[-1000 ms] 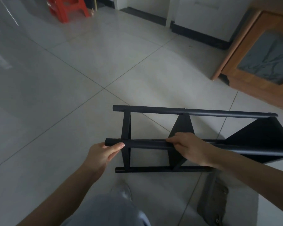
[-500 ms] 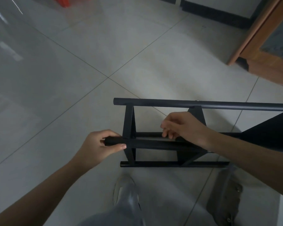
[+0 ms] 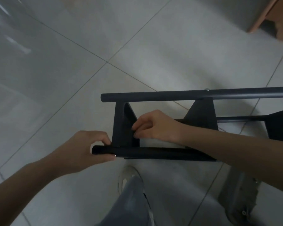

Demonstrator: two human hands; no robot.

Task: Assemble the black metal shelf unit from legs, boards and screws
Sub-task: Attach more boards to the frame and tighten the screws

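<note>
— Both hands are on the black shelf unit [image 3: 198, 115], which lies on its side on the tiled floor [image 3: 59, 82]. Where does the left one sit?

— Left hand [image 3: 90, 148] grips the free end of the near leg [image 3: 153, 153], a black tube running off to its right. Its fingers curl over the top and the thumb lies along the tube's near side.

— And just right of that hand?

— An end board [image 3: 121, 124] rises from the near leg up to the far leg [image 3: 186, 95], a second tube lying parallel beyond both hands. Right hand [image 3: 155, 126] comes in across the near leg, its forearm passing over the tube, with fingers bent and their tips meeting at the right face of that board. They look pinched together there. Whether they hold a screw or only touch the metal I cannot tell; the spot is dark and blurred.

— Further right?

— A second board [image 3: 201, 115] stands behind the right wrist, also joined to the far leg, with a small pale fastener [image 3: 207, 89] on top of that tube above it. Past that a thinner grey tube [image 3: 238, 119] and more dark panel run out of view.

— Below the hands?

— A grey trouser leg [image 3: 132, 206] and a pale shoe [image 3: 127, 176], and to the right of them a grey, crumpled-looking object [image 3: 240, 196] on the floor. A wooden cabinet corner [image 3: 260, 18] sits far beyond the right hand.
</note>
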